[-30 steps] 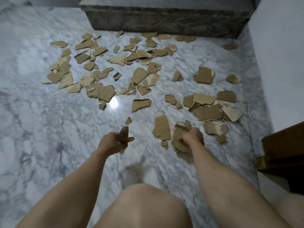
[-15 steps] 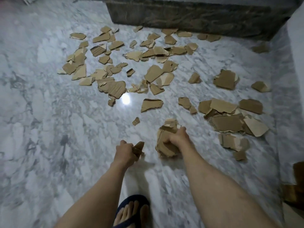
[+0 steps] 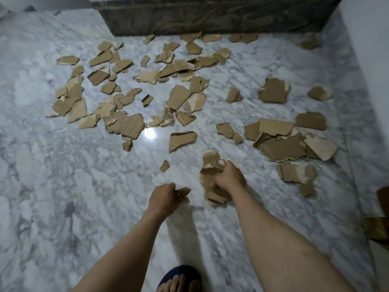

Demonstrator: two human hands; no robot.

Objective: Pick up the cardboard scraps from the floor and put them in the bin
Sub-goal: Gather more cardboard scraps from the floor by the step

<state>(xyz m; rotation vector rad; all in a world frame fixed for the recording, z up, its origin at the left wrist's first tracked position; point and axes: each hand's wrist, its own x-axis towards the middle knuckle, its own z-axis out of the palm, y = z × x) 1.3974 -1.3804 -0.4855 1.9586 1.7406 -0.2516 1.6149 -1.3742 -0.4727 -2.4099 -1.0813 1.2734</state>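
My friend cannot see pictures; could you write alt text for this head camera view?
A person's right hand grips a bunch of cardboard scraps while the left hand holds a small scrap, above a marble floor strewn with many more torn pieces.

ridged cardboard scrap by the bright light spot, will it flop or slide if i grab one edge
The ridged cardboard scrap looks corrugated, so it probably stays fairly stiff, bending along its flutes. Thin and torn, it is likely light. Lying flat on the glossy marble floor, it may slide before an edge lifts.
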